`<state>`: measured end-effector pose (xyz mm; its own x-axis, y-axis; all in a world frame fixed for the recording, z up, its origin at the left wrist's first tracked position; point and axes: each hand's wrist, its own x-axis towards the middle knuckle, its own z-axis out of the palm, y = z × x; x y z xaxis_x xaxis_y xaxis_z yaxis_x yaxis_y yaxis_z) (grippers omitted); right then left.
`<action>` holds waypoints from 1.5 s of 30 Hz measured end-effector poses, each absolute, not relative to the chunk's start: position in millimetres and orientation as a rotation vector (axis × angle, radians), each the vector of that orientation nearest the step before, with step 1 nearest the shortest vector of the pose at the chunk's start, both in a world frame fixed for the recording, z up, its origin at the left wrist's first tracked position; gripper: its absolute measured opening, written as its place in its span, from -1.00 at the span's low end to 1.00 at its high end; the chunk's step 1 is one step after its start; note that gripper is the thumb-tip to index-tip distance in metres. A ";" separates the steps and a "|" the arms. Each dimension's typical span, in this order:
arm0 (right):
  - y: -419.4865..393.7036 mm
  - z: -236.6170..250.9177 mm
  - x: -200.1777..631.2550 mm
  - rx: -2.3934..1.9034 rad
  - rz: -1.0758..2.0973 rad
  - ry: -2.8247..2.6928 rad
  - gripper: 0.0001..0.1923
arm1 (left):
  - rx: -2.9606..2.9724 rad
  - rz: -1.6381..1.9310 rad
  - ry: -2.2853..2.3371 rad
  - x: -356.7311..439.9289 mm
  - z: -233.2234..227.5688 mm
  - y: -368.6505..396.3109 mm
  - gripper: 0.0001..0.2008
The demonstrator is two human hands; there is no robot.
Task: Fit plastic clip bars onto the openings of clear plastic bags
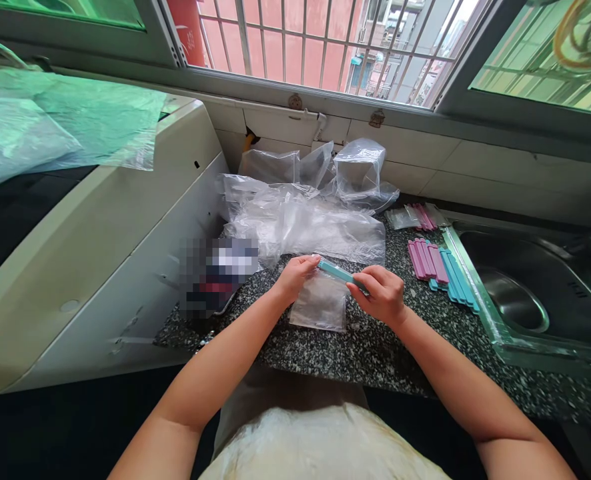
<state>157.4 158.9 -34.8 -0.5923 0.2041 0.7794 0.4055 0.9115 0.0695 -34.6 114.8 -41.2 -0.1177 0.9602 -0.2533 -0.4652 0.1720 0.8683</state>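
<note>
Over the speckled counter, a light-blue bag clip (336, 271) slants between my two hands. The fingers of my left hand (296, 276) pinch its left end, while my right hand (381, 293) is closed around its right end. A small clear plastic bag (318, 308) extends from beneath the clip toward me. Whether the clip grips the bag's top edge, I cannot tell. To the right of my right hand lie several pink bag clips (427, 261) and several blue bag clips (456, 279), side by side.
Large clear plastic bags (305, 223) are heaped behind my hands. More small packaged clips (418, 217) lie near the wall. A metal sink (513, 300) is set in at the right. Left of the counter stands a white appliance (140, 260), and a blurred object (220, 277) sits beside it.
</note>
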 end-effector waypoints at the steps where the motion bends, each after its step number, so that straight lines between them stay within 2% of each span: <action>1: 158.7 -33.8 157.3 -0.429 -0.300 -2.213 -0.93 | 0.618 1.359 1.076 -34.6 -41.4 115.1 -0.55; 16: 159.1 -19.4 161.6 -0.404 -0.188 -2.143 -0.92 | 0.463 1.411 1.112 -36.0 -35.5 117.0 -0.68; 30: 165.5 -13.3 169.6 -0.421 -0.104 -2.065 -0.87 | 0.449 1.460 1.133 -40.3 -38.5 118.8 -0.68; 45: 170.1 -8.0 179.5 -0.494 -0.085 -1.992 -0.88 | 0.360 1.543 1.149 -45.3 -38.6 120.5 -0.76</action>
